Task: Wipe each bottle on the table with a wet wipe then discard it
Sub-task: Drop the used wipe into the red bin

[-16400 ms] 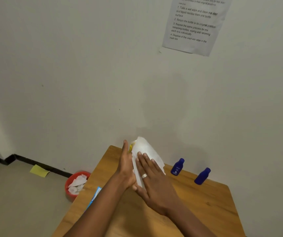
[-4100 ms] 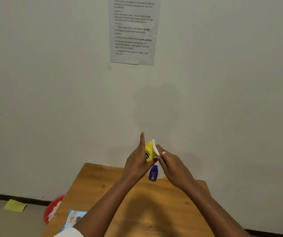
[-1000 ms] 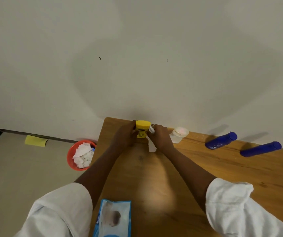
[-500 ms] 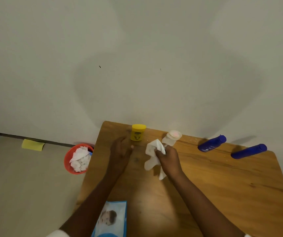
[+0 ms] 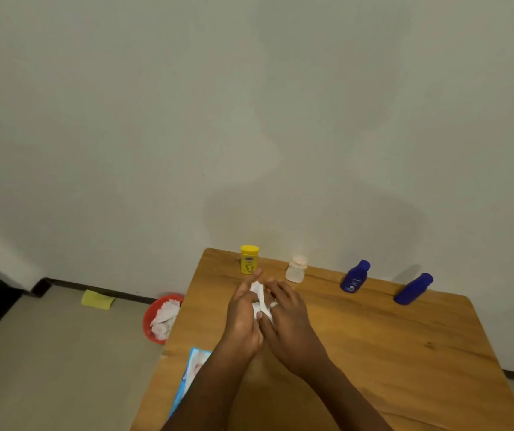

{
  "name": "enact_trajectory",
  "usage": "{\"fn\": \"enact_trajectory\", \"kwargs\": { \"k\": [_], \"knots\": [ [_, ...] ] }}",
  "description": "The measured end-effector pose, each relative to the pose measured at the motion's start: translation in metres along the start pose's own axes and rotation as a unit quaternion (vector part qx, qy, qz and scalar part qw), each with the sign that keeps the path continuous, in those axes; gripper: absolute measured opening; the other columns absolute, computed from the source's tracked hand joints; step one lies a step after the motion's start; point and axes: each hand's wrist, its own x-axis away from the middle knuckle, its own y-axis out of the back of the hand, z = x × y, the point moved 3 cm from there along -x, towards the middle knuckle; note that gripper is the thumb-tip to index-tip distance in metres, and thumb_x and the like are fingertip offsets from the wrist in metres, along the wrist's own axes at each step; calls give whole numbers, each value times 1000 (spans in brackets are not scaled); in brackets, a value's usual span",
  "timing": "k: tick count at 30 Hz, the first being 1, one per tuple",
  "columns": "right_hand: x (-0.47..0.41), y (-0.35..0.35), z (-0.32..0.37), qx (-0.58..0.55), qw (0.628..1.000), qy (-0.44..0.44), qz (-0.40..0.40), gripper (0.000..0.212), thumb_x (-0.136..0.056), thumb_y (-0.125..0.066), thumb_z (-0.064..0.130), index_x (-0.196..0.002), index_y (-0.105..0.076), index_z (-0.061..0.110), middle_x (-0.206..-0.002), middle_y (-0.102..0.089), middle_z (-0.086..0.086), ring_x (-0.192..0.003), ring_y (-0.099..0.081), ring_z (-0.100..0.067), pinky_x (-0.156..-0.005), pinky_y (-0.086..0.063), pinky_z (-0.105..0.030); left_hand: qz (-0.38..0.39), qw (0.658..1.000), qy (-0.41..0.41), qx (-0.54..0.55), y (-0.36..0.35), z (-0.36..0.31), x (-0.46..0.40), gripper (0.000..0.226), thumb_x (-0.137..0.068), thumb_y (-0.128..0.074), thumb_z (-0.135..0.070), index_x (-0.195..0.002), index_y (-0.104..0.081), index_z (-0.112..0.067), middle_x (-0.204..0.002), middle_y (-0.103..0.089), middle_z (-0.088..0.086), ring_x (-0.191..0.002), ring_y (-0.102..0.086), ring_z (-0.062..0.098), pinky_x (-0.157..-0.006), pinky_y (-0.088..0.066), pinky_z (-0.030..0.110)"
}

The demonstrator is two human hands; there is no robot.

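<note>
Blue-edged wipe packet (image 5: 191, 373) lies at the near left edge of the wooden tabletop (image 5: 389, 353), partly hidden by the left forearm. Beyond it, the left hand (image 5: 243, 315) and right hand (image 5: 286, 315) meet above the tabletop, fingers of both closed on a crumpled white wet wipe (image 5: 260, 298). Beyond the hands, along the wall, stand a yellow bottle (image 5: 249, 259), a pale jar (image 5: 296, 269) and two blue bottles (image 5: 354, 276) (image 5: 412, 289). A red bin (image 5: 156, 315) sits on the floor left of the tabletop.
</note>
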Motion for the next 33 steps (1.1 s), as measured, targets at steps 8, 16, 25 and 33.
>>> {"fn": "enact_trajectory", "kwargs": {
  "k": [8,16,25,33],
  "knots": [
    [98,3,45,-61,993,78,-59,45,-99,-49,23,-142,-44,35,-146,-42,7,-126,-44,-3,-99,-45,-19,5,1000,-19,17,19,-1,103,35,-91,-31,1,-107,-62,3,-113,-66,20,-112,-60,30,-99,-45,38],
    [110,-33,67,-413,891,-157,-102,33,-82,-53,-11,-95,-75,10,-91,-76,-2,-87,-72,-13,-69,-52,-11,14,878,-175,-444,84,22,176,43,-96,-55,-38,-138,-46,-36,-131,-59,-10,-118,-59,7,-94,-54,29],
    [90,-133,158,-333,939,-83,-6,34,-96,-47,15,-127,-57,23,-134,-56,5,-126,-50,-8,-104,-38,-12,-63,822,-243,-510,200,-85,156,31,-92,-60,-11,-114,-69,-31,-114,-71,-10,-107,-65,4,-93,-55,31],
    [6,-294,221,-79,995,-55,13,36,-94,-56,12,-129,-57,18,-127,-60,-1,-108,-38,10,-93,-26,1,-17,915,-17,-403,330,-174,61,24,-93,-49,4,-107,-69,5,-97,-68,23,-82,-67,25,-63,-55,22]
  ]
}}
